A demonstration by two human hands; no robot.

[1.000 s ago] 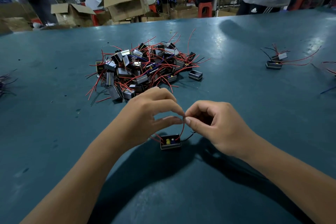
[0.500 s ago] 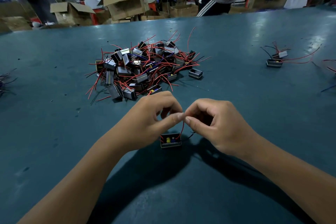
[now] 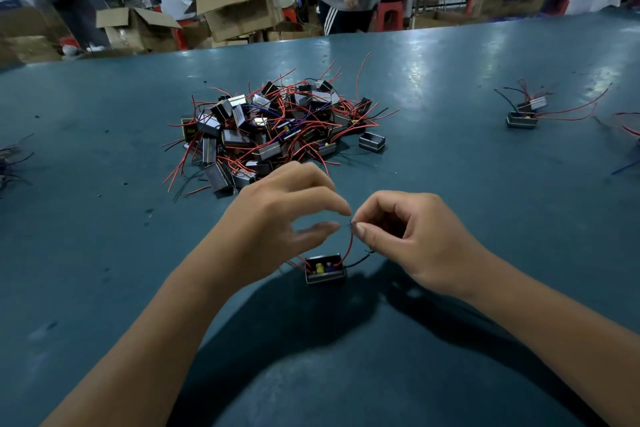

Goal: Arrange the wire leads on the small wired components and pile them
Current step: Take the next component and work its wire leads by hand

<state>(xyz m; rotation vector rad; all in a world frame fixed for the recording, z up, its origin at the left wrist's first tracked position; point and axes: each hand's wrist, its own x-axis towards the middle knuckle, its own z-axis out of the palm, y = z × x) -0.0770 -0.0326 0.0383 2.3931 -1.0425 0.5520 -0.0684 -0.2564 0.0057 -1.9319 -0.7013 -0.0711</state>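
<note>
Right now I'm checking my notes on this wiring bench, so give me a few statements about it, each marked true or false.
1. The right hand pinches the red wire. True.
2. The left hand grips the small box. False: its fingers are spread above it and hold nothing.
3. The small box stands on the table, apart from the pile. True.
4. The pile lies nearer the person than the small box. False: it lies farther away.
</note>
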